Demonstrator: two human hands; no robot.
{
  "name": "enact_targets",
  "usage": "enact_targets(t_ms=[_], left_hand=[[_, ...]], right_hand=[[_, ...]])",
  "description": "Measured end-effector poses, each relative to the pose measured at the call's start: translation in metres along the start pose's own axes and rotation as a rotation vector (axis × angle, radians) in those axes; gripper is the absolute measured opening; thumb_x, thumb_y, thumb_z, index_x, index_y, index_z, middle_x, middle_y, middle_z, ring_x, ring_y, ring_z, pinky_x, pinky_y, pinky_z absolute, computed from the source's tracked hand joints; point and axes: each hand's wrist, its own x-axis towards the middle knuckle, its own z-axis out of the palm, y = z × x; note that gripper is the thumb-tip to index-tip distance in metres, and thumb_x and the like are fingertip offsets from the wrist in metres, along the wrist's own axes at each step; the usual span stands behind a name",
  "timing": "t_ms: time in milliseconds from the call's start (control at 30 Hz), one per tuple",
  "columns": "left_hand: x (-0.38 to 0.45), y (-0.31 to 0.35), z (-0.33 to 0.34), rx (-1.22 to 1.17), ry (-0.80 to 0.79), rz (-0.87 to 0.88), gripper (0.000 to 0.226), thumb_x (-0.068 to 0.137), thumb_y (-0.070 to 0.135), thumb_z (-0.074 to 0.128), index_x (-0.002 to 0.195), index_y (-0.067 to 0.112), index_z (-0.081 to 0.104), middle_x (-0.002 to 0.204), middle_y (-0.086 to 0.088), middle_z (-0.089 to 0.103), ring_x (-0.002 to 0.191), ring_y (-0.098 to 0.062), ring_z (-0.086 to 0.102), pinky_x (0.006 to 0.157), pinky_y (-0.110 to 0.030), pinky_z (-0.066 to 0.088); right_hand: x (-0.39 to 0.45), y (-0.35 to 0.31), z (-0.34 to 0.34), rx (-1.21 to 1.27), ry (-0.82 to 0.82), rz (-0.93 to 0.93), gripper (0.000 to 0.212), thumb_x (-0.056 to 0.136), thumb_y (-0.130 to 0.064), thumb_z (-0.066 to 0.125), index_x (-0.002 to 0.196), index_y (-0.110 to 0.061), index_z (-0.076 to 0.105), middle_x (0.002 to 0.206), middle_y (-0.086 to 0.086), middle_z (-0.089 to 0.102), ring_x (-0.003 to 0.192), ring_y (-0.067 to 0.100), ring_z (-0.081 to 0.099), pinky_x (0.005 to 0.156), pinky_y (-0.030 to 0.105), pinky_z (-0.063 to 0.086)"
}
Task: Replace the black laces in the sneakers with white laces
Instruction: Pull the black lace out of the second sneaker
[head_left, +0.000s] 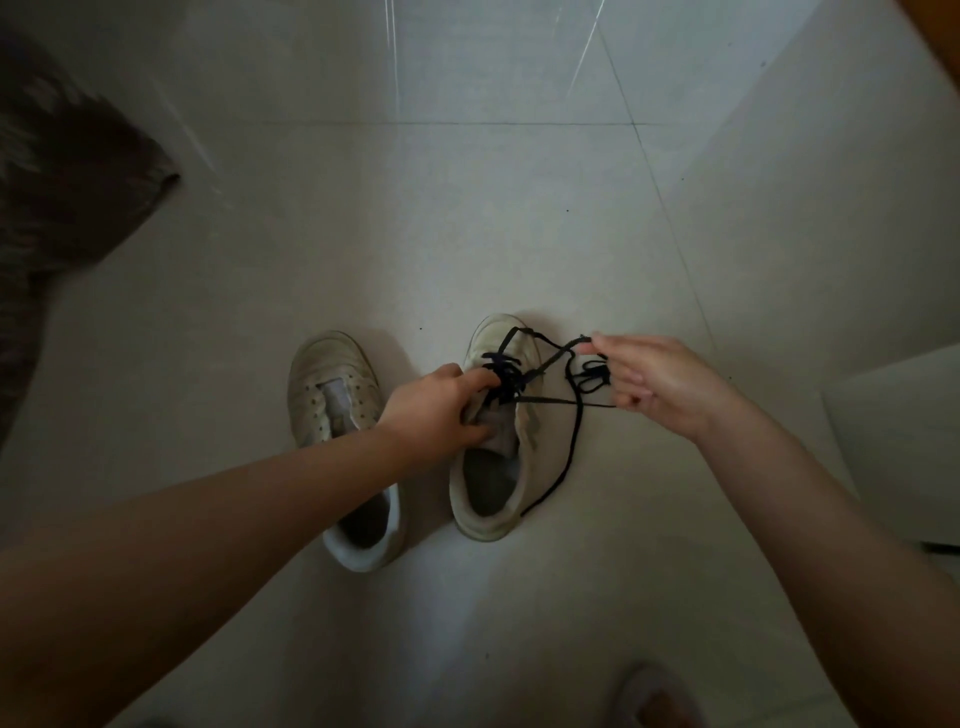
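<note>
Two worn white sneakers are sitting side by side on the tiled floor (519, 208). The left hand (431, 410) is gripping the tongue of the right sneaker (498, 457), fingers curled round it. The right hand (654, 384) is pinching the loosened black lace (571, 415) just beside that shoe, its other fingers loosely curled. The left sneaker (332, 395) is lying unlaced.

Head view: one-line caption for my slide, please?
Left hand steadies the right sneaker while right hand pulls its black lace loose; left sneaker already unlaced.
</note>
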Motion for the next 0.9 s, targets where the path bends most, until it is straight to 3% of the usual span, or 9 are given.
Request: enact_targets(t_ms=[67,133,233,333,433,500,600,767,900], left_hand=[[0.0,0.001,-0.001,0.003,-0.006,-0.003,0.058,0.084,0.046,0.061,0.136,0.034,0.039,0.113,0.0,0.051,0.098,-0.019,0.055,0.066,-0.025,0.036],[0.0,0.0,-0.001,-0.002,-0.014,-0.009,0.056,0.084,0.045,0.062,0.135,0.035,0.04,0.112,0.0,0.051,0.099,-0.019,0.055,0.066,-0.025,0.036],[-0.002,-0.001,-0.001,-0.014,-0.015,-0.015,0.052,0.083,0.045,0.062,0.131,0.036,0.043,0.108,0.001,0.05,0.095,-0.018,0.054,0.064,-0.024,0.037],[-0.002,0.0,-0.002,-0.022,-0.02,-0.029,0.051,0.082,0.045,0.063,0.129,0.037,0.043,0.102,0.003,0.048,0.092,-0.017,0.053,0.064,-0.025,0.038],[-0.001,0.001,-0.001,-0.029,-0.03,-0.028,0.05,0.081,0.045,0.064,0.127,0.038,0.044,0.097,0.006,0.043,0.092,-0.018,0.053,0.064,-0.025,0.036],[0.0,0.001,-0.001,-0.024,-0.032,-0.023,0.049,0.082,0.046,0.062,0.127,0.038,0.044,0.097,0.006,0.043,0.092,-0.018,0.054,0.064,-0.024,0.035],[-0.003,0.004,-0.001,0.071,-0.02,0.001,0.048,0.088,0.048,0.054,0.132,0.035,0.041,0.107,0.0,0.05,0.096,-0.022,0.057,0.065,-0.025,0.038],[-0.005,0.022,-0.004,0.408,0.017,0.095,0.034,0.097,0.033,0.037,0.127,0.021,0.043,0.112,-0.005,0.054,0.09,-0.025,0.059,0.064,-0.029,0.037],[0.001,0.033,-0.009,0.57,-0.055,0.088,0.02,0.096,0.021,0.04,0.116,0.017,0.045,0.106,-0.003,0.058,0.086,-0.023,0.059,0.066,-0.031,0.03]], right_hand=[[-0.001,-0.005,-0.003,0.096,0.024,-0.083,0.02,0.097,-0.018,0.047,0.092,-0.009,0.063,0.043,-0.01,0.029,0.037,0.004,0.027,0.042,0.016,0.036],[-0.003,-0.016,-0.008,0.425,0.057,-0.143,0.018,0.097,-0.016,0.044,0.086,-0.013,0.058,0.052,-0.008,0.041,0.046,0.005,0.039,0.051,0.017,0.042],[-0.004,-0.021,-0.013,0.734,0.134,-0.091,0.014,0.088,-0.016,0.047,0.076,-0.015,0.052,0.061,-0.004,0.048,0.056,0.009,0.044,0.057,0.021,0.041],[-0.006,-0.018,-0.011,0.516,0.13,-0.004,0.029,0.092,-0.033,0.05,0.067,-0.019,0.043,0.048,-0.008,0.033,0.044,0.007,0.028,0.045,0.018,0.026],[-0.01,-0.022,-0.01,0.268,-0.011,-0.026,0.031,0.092,-0.039,0.049,0.07,-0.019,0.045,0.042,-0.009,0.026,0.036,0.004,0.022,0.043,0.016,0.023],[-0.009,-0.026,-0.012,0.438,0.014,-0.069,0.03,0.094,-0.038,0.047,0.07,-0.02,0.046,0.044,-0.009,0.03,0.038,0.004,0.026,0.045,0.017,0.028],[-0.004,-0.029,-0.016,0.656,0.21,-0.069,0.038,0.096,-0.042,0.045,0.064,-0.022,0.04,0.047,-0.008,0.033,0.04,0.008,0.028,0.05,0.021,0.027],[-0.001,-0.037,-0.016,0.488,0.346,-0.105,0.04,0.091,-0.036,0.058,0.062,-0.023,0.033,0.044,-0.009,0.028,0.04,0.008,0.029,0.049,0.02,0.033],[0.001,-0.044,-0.009,0.465,0.354,-0.172,0.023,0.095,-0.025,0.054,0.075,-0.019,0.045,0.049,-0.007,0.051,0.045,0.007,0.042,0.043,0.018,0.031]])
